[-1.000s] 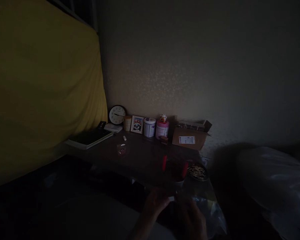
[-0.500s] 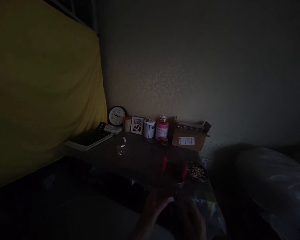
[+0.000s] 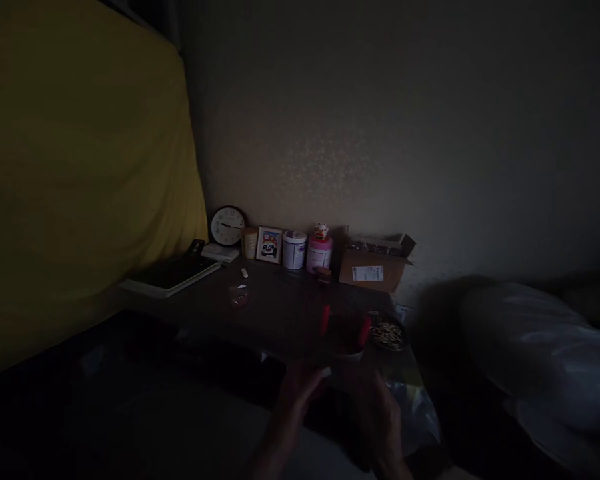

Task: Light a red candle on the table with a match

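Note:
Just in front of the table's near edge, my left hand (image 3: 299, 390) is closed around a small box-like thing with a white end (image 3: 326, 372); the dim light hides the rest of it. My right hand (image 3: 383, 413) is to the right of it, a short gap away, with its fingers curled in. What it holds, if anything, is lost in shadow. Beyond the hands, two upright red candles, the left candle (image 3: 325, 320) and the right candle (image 3: 364, 332), stand at a dark round dish (image 3: 353, 356). Beside them is a bowl (image 3: 405, 343) of matchsticks (image 3: 386, 333).
Along the wall on the table (image 3: 280, 300) stand a clock (image 3: 228, 226), a panda picture (image 3: 269, 245), two tubs (image 3: 295, 251) and a cardboard box (image 3: 367, 270). A small clear packet (image 3: 239, 298) lies mid-left. Clear plastic (image 3: 415, 407) hangs at the right corner.
The hands have moved slightly apart, and the white-ended thing in my left hand has come away from my right hand. The whole view has shifted a little.

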The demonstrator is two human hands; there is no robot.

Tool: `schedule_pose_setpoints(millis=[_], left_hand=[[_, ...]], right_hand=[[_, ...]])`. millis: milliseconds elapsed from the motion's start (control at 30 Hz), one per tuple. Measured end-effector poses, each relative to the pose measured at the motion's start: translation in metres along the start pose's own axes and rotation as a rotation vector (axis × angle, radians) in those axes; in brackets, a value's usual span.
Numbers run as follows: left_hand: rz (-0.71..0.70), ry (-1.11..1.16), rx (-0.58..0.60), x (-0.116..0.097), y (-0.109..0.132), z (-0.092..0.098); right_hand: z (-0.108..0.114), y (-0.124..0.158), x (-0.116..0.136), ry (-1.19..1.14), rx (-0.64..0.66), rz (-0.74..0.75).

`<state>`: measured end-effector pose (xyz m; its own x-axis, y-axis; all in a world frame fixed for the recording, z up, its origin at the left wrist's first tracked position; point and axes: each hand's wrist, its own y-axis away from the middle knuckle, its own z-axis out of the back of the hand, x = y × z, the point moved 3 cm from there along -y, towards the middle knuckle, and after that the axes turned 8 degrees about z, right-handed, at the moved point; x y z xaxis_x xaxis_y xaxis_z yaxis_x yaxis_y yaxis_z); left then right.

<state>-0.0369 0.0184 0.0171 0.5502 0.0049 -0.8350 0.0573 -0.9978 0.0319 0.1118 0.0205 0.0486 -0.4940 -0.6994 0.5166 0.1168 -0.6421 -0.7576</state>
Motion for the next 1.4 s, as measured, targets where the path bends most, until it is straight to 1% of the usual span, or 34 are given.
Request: schedule_pose_setpoints(millis=[67, 133, 233, 300, 367, 433, 500, 533, 600, 633, 667, 733, 800, 900, 967, 1000, 1133, 1267, 1333, 1400], left_hand=[[0.022, 0.052, -0.047, -0.001, -0.002, 0.002], [0.043, 0.082, -0.079, -0.001, -0.002, 0.004], [0.024, 0.058, -0.045, -0.005, 0.001, 0.004], [-0.005, 0.035, -0.016, -0.006, 0.002, 0.004], [-0.007, 0.052, -0.022, -0.004, -0.002, 0.006], [0.03, 0.08, -0.064, 0.001, -0.009, 0.009], [0.08, 0.076, -0.096, 0.006, -0.015, 0.011], [0.09, 0.073, -0.099, 0.006, -0.017, 0.011], [0.066, 0.081, -0.078, 0.004, -0.015, 0.009], [0.05, 0.089, -0.067, 0.002, -0.012, 0.008], [0.038, 0.096, -0.059, 0.0, -0.009, 0.007], [0.025, 0.1, -0.058, -0.003, -0.004, 0.007], [0.011, 0.108, -0.072, -0.005, -0.002, 0.009], [-0.023, 0.135, -0.081, -0.007, -0.004, 0.014], [-0.03, 0.134, -0.084, -0.007, -0.006, 0.015], [-0.027, 0.127, -0.083, -0.007, -0.006, 0.014], [-0.005, 0.076, -0.05, -0.007, -0.002, 0.008], [0.002, 0.035, -0.009, -0.006, 0.004, 0.004], [-0.003, 0.018, -0.008, -0.005, 0.003, 0.004], [-0.004, 0.007, -0.035, -0.004, -0.001, 0.006]], right_hand=[[-0.001, -0.002, 0.007, 0.028, -0.022, 0.024], [-0.005, -0.001, 0.01, 0.049, -0.018, 0.061], [-0.014, -0.001, 0.009, 0.085, 0.034, 0.144], [-0.015, -0.002, 0.009, 0.122, 0.056, 0.187], [-0.011, -0.004, 0.013, 0.168, 0.032, 0.184], [-0.004, -0.005, 0.019, 0.194, -0.016, 0.181], [0.0, -0.005, 0.026, 0.181, -0.041, 0.243], [-0.002, -0.004, 0.027, 0.167, -0.021, 0.286], [-0.009, -0.001, 0.018, 0.155, 0.076, 0.32], [-0.014, 0.0, 0.01, 0.164, 0.12, 0.29], [-0.017, 0.001, 0.0, 0.183, 0.135, 0.218], [-0.017, 0.001, -0.018, 0.191, 0.031, 0.071], [-0.012, -0.001, -0.027, 0.14, -0.042, -0.066], [-0.004, -0.004, -0.022, 0.037, -0.087, -0.242], [-0.001, -0.006, -0.014, -0.01, -0.121, -0.302], [-0.001, -0.006, -0.01, -0.032, -0.132, -0.305], [-0.009, -0.002, -0.001, -0.076, -0.129, -0.203], [-0.02, 0.003, 0.001, -0.045, -0.018, -0.087], [-0.02, 0.003, 0.004, 0.005, 0.025, -0.029], [-0.015, 0.002, 0.01, 0.068, 0.013, 0.02]])
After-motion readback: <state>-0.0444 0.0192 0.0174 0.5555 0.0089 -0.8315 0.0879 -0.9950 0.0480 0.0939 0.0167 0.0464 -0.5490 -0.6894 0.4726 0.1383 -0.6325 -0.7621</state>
